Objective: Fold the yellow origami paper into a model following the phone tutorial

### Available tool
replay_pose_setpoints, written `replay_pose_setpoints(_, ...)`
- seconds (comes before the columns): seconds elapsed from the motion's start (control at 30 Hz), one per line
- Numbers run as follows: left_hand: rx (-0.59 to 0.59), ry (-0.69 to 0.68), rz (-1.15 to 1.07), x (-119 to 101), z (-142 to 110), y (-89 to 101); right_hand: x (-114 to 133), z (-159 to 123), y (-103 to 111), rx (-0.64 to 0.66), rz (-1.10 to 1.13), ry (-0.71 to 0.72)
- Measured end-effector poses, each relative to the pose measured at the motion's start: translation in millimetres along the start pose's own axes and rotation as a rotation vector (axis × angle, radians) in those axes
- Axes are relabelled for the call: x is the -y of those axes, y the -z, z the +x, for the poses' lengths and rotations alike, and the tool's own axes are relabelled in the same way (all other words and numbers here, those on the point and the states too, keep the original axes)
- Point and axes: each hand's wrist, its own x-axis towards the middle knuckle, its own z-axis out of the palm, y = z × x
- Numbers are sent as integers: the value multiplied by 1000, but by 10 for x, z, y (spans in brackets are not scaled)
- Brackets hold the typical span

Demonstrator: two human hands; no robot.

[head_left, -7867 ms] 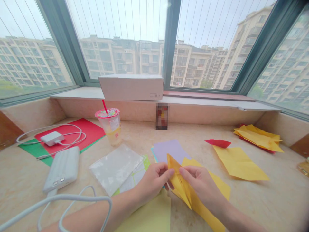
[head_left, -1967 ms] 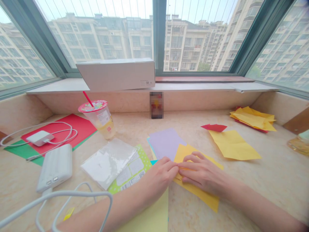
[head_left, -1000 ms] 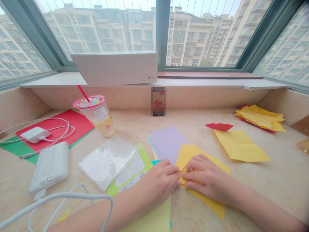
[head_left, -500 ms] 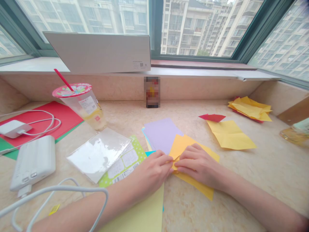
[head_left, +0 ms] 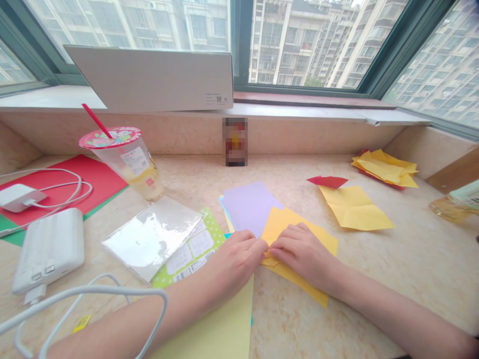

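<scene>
A sheet of yellow-orange paper (head_left: 318,233) with a fold across it lies on the counter under both hands. My left hand (head_left: 245,254) pinches its left end, fingers bent and thumb close to the fold. Just beside it, my right hand (head_left: 299,249) has its fingers closed on the same fold, with the fingertips nearly meeting the left ones. The exact crease between the fingertips is hidden. Partly beneath the sheet is purple paper (head_left: 250,202), and pale yellow paper (head_left: 220,329) extends below my left forearm.
A drink cup (head_left: 130,162) with a straw stands at left, near a white power bank (head_left: 50,252) and looping cable (head_left: 93,290). A clear sleeve (head_left: 153,237) covers part of a green dotted card (head_left: 211,229). Creased yellow paper (head_left: 355,208) and a folded stack (head_left: 385,167) lie right.
The fingertips of both hands have come slightly closer together along the fold. The view has shifted a little; the surrounding things stay in place.
</scene>
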Motion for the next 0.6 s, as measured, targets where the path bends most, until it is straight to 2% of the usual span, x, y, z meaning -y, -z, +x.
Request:
replay_pose_setpoints(0.27,60,6,-35,17,22,12,27,9,-21,-61,129,-212)
replay_pose_setpoints(0.47,87,-24,60,-10,28,26,-21,33,-61,-31,141,-192)
replay_pose_setpoints(0.6,145,-95,195,-47,39,87,-49,-5,-44,-17,63,-95)
